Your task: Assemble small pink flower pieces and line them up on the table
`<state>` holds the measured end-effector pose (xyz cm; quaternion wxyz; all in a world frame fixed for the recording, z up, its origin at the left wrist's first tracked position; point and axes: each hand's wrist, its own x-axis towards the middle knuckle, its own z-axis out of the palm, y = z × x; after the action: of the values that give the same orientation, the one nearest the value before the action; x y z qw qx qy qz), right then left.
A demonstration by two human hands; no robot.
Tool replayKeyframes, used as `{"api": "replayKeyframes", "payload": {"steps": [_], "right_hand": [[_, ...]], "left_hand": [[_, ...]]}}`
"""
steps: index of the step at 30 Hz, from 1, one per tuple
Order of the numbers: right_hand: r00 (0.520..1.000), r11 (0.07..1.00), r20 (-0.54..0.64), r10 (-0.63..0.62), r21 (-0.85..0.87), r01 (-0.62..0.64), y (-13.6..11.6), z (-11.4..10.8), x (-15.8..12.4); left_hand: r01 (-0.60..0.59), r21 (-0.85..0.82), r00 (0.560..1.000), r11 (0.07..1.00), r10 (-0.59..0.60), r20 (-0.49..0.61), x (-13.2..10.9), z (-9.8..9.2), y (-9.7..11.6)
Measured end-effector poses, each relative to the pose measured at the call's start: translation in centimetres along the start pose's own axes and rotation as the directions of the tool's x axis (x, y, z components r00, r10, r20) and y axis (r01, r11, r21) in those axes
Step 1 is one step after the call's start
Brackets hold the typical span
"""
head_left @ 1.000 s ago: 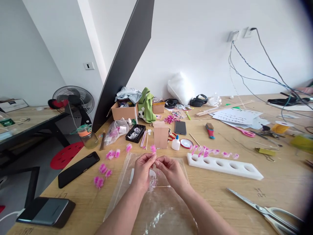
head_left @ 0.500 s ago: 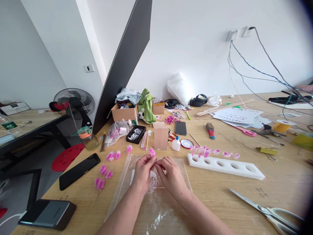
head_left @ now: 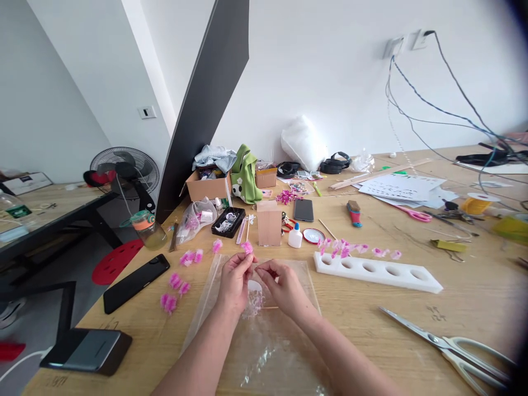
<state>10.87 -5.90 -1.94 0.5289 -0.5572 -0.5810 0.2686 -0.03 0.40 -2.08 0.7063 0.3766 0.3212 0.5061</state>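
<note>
My left hand (head_left: 234,281) is closed in a pinch below a fluffy pink flower (head_left: 246,247), which sticks up above the fingertips. My right hand (head_left: 279,283) is pinched just to the right, a small gap from the left fingertips; whatever is between its fingers is too fine to make out. Both hands are over a clear plastic sheet (head_left: 276,352). On it, between my wrists, lie a white round piece (head_left: 254,287) and a heap of small pale bits (head_left: 252,306). More pink fluffy flowers (head_left: 175,281) rest on the table to the left.
A white block with holes (head_left: 377,273) bearing pink petal pieces stands at right, with large scissors (head_left: 439,342) nearer. A glue bottle (head_left: 295,236) and a cardboard box (head_left: 269,224) are ahead. A black phone (head_left: 137,283) and power bank (head_left: 86,351) lie left.
My right hand has drawn slightly apart from the left fingertips. The pink flower and both hands sit a little further left and higher in view; the camera has shifted slightly.
</note>
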Motion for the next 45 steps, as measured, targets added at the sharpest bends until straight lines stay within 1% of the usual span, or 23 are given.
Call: {"api": "replayKeyframes", "payload": {"steps": [3, 5, 8, 11, 16, 19, 22, 25, 28, 33, 37, 40, 45], "right_hand": [[0.988, 0.967, 0.077, 0.137, 0.204, -0.150, 0.3, -0.2, 0.4], [0.973, 0.927, 0.087, 0.212, 0.296, -0.229, 0.5, -0.3, 0.5], [0.957, 0.874, 0.074, 0.281, 0.391, -0.287, 0.7, -0.3, 0.5], [0.944, 0.838, 0.053, 0.326, 0.446, -0.314, 0.7, -0.3, 0.5], [0.940, 0.808, 0.069, 0.335, 0.492, -0.324, 0.6, -0.3, 0.5], [0.926, 0.772, 0.103, 0.364, 0.522, -0.362, 0.6, -0.2, 0.6], [0.904, 0.719, 0.175, 0.390, 0.555, -0.418, 0.7, -0.2, 0.5], [0.867, 0.649, 0.263, 0.422, 0.580, -0.492, 0.9, -0.2, 0.4], [0.843, 0.609, 0.323, 0.430, 0.586, -0.535, 1.1, -0.2, 0.3], [0.842, 0.607, 0.369, 0.392, 0.584, -0.539, 0.9, 0.1, 0.1], [0.853, 0.635, 0.359, 0.378, 0.571, -0.521, 0.8, 0.3, 0.0], [0.860, 0.643, 0.351, 0.371, 0.571, -0.511, 1.1, 0.5, -0.1], [0.877, 0.657, 0.351, 0.328, 0.582, -0.479, 1.5, 0.6, -0.1]], "left_hand": [[-0.019, 0.005, 0.999, 1.000, 0.019, -0.047, 0.1, -0.1, 0.2], [-0.034, -0.001, 0.997, 0.999, 0.034, -0.067, 0.3, -0.2, 0.4], [-0.048, -0.016, 0.996, 0.999, 0.047, -0.081, 0.5, -0.3, 0.4], [-0.049, -0.015, 0.995, 0.999, 0.047, -0.085, 0.5, -0.3, 0.4], [-0.047, -0.014, 0.994, 0.999, 0.045, -0.101, 0.3, -0.1, 0.5], [-0.037, -0.039, 0.994, 0.999, 0.033, -0.106, 0.3, -0.1, 0.5], [0.011, -0.087, 0.993, 0.996, -0.021, -0.113, 0.4, -0.4, 0.4], [0.070, -0.138, 0.990, 0.988, -0.086, -0.111, 0.7, -0.7, 0.2], [0.091, -0.166, 0.991, 0.982, -0.107, -0.087, 0.8, -0.9, 0.1], [0.045, -0.122, 0.996, 0.992, -0.054, -0.073, 0.4, -0.5, 0.1], [0.000, -0.028, 0.998, 1.000, -0.002, -0.063, 0.1, -0.2, -0.1], [-0.013, 0.009, 0.998, 1.000, 0.013, -0.054, 0.1, -0.1, -0.1], [-0.005, 0.002, 0.999, 1.000, 0.005, -0.033, 0.0, 0.0, -0.1]]}}
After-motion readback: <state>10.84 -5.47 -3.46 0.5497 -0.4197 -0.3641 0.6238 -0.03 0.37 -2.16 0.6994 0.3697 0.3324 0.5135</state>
